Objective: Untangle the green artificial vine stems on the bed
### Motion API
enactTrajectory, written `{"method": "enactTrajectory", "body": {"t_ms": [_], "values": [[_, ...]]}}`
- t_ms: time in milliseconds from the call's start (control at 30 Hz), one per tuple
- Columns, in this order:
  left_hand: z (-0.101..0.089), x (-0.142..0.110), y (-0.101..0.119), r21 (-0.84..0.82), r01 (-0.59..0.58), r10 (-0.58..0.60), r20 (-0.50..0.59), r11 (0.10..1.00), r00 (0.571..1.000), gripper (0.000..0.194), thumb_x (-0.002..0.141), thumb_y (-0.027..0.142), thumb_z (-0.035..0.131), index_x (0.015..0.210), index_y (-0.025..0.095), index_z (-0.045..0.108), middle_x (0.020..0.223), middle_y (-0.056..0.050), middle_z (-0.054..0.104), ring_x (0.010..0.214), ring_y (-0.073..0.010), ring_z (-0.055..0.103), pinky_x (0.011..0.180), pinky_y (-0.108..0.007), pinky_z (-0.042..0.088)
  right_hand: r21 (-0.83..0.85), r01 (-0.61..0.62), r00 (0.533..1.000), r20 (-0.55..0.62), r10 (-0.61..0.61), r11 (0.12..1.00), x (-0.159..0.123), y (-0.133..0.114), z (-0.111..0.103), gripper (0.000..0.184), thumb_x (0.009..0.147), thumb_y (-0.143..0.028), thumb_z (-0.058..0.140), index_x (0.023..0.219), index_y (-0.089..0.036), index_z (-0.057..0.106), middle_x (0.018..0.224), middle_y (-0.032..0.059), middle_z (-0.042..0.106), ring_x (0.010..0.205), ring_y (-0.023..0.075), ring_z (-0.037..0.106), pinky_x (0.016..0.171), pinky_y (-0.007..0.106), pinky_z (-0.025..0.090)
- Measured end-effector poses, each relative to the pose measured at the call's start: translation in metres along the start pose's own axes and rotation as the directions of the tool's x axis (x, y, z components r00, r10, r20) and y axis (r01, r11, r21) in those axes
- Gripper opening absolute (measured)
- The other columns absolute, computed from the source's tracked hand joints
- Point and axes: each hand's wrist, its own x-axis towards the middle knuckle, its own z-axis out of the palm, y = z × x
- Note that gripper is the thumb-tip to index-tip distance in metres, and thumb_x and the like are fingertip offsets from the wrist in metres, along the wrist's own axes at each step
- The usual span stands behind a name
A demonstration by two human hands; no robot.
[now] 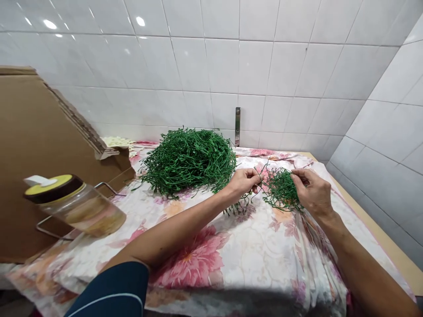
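- Nearest, at 7 o'clock: dark navy sleeve [109, 290] with a pale stripe, on the left arm, cut off by the lower edge of the view.
- Under both forearms: creased floral cloth [251, 246] with pink and peach blooms, spread over the worktop [390, 246], with a strip of pale wood showing at 3 o'clock.
- At 10 o'clock, at the cloth's left edge: clear plastic jar [81, 207] with a yellow-and-brown lid and tan contents, lying tilted in a bent wire stand [42, 224].
- Just past 12 o'clock: left hand [243, 182], grip closed, thumb and fingers pinching thin green strands, with a few dark stems hanging below.
- Between 1 and 2 o'clock: right hand [312, 191], grip closed as well, fingertips pinched on the top of the same bunch.
- At 1 o'clock, between the two hands and touching both: small tangle of green strands [282, 190], resting on the cloth.
- At 12 o'clock, farther on, just beside the left hand: large heap of green strands [188, 163], loosely piled on the cloth.
- At 11 o'clock, past the jar: upright brown cardboard sheet [36, 145] with a torn edge, and pale cream frilly material [115, 141] behind it.
- Farthest, at 12 o'clock: white tiled wall [231, 57] with a narrow metal strip [237, 127] fixed near its base.
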Motion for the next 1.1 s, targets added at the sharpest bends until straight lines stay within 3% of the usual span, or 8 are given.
{"method": "enactTrajectory", "body": {"t_ms": [133, 200, 300, 400, 467, 700, 933, 1100], "values": [[-0.003, 0.002, 0.000, -0.042, 0.044, -0.043, 0.020, 0.998, 0.999, 0.027, 0.084, 0.033, 0.072, 0.073, 0.013, 0.058, 0.052, -0.002, 0.062, 0.046, -0.0080, 0.055, 0.047, -0.019, 0.030, 0.003, 0.132, 0.991, 0.004, -0.132, 0.991, -0.002, -0.008, 0.001, 0.019, 0.093, -0.029, 0.064, 0.106, -0.020, 0.074, 0.112, 0.0112, 0.075, 0.106, 0.0280, 0.070, 0.099, 0.045, 0.053], [-0.003, 0.001, 0.001, -0.069, 0.031, -0.028, 0.039, 0.997, 0.999, 0.026, 0.083, 0.033, 0.073, 0.075, 0.012, 0.059, 0.056, -0.003, 0.065, 0.048, -0.0089, 0.058, 0.049, -0.019, 0.033, 0.050, 0.131, 0.991, -0.002, -0.131, 0.990, -0.004, -0.017, 0.000, 0.017, 0.095, -0.029, 0.062, 0.104, -0.022, 0.074, 0.112, 0.0104, 0.075, 0.109, 0.0276, 0.069, 0.102, 0.046, 0.052], [0.000, -0.004, 0.003, -0.101, -0.027, 0.036, 0.094, 0.995, 0.995, 0.031, 0.079, 0.039, 0.078, 0.079, 0.012, 0.062, 0.060, -0.002, 0.065, 0.054, -0.0116, 0.064, 0.050, -0.019, 0.034, 0.206, 0.007, 0.992, 0.118, -0.032, 0.978, -0.008, -0.032, 0.003, 0.018, 0.096, -0.032, 0.062, 0.104, -0.022, 0.073, 0.106, 0.0080, 0.077, 0.095, 0.0234, 0.073, 0.091, 0.039, 0.057], [0.005, -0.011, 0.006, -0.079, -0.049, 0.059, 0.124, 0.996, 0.991, 0.039, 0.074, 0.046, 0.082, 0.081, 0.011, 0.066, 0.064, -0.002, 0.066, 0.057, -0.0132, 0.067, 0.051, -0.020, 0.037, 0.324, -0.140, 0.937, 0.348, 0.020, 0.936, -0.013, -0.040, 0.011, 0.025, 0.093, -0.037, 0.066, 0.111, -0.021, 0.071, 0.103, 0.0071, 0.078, 0.090, 0.0220, 0.074, 0.083, 0.035, 0.059], [0.008, -0.014, 0.010, -0.064, -0.034, 0.041, 0.108, 0.997, 0.993, 0.040, 0.073, 0.047, 0.083, 0.081, 0.010, 0.068, 0.067, -0.003, 0.067, 0.057, -0.0132, 0.067, 0.052, -0.020, 0.039, 0.348, -0.200, 0.905, 0.423, 0.036, 0.916, -0.015, -0.040, 0.016, 0.026, 0.091, -0.037, 0.068, 0.111, -0.020, 0.071, 0.097, 0.0065, 0.079, 0.087, 0.0219, 0.074, 0.081, 0.035, 0.059], [0.004, -0.016, 0.019, -0.064, -0.027, 0.035, 0.130, 0.998, 0.991, 0.029, 0.081, 0.039, 0.076, 0.080, 0.011, 0.065, 0.060, 0.001, 0.059, 0.052, -0.0109, 0.064, 0.049, -0.018, 0.035, 0.346, -0.291, 0.906, 0.398, 0.142, 0.892, -0.012, -0.034, 0.016, 0.023, 0.090, -0.041, 0.068, 0.092, -0.019, 0.074, 0.086, 0.0050, 0.077, 0.075, 0.0195, 0.068, 0.071, 0.031, 0.055], [0.000, -0.015, 0.020, 0.050, -0.064, 0.057, 0.134, 0.997, 0.989, 0.028, 0.080, 0.038, 0.074, 0.078, 0.011, 0.065, 0.058, 0.004, 0.053, 0.043, -0.0052, 0.047, 0.045, -0.020, 0.034, 0.299, -0.195, 0.962, 0.244, 0.123, 0.934, -0.012, -0.034, 0.014, 0.019, 0.092, -0.037, 0.064, 0.088, -0.020, 0.071, 0.083, 0.0039, 0.073, 0.073, 0.0183, 0.066, 0.072, 0.030, 0.054], [0.000, -0.015, 0.020, 0.033, -0.064, 0.057, 0.177, 0.997, 0.983, 0.032, 0.075, 0.033, 0.079, 0.096, 0.010, 0.069, 0.066, 0.003, 0.056, 0.045, -0.0048, 0.047, 0.045, -0.021, 0.036, 0.289, -0.172, 0.972, 0.208, 0.114, 0.942, -0.013, -0.035, 0.012, 0.020, 0.093, -0.038, 0.062, 0.092, -0.020, 0.070, 0.086, 0.0046, 0.073, 0.075, 0.0192, 0.066, 0.075, 0.032, 0.055]]}}
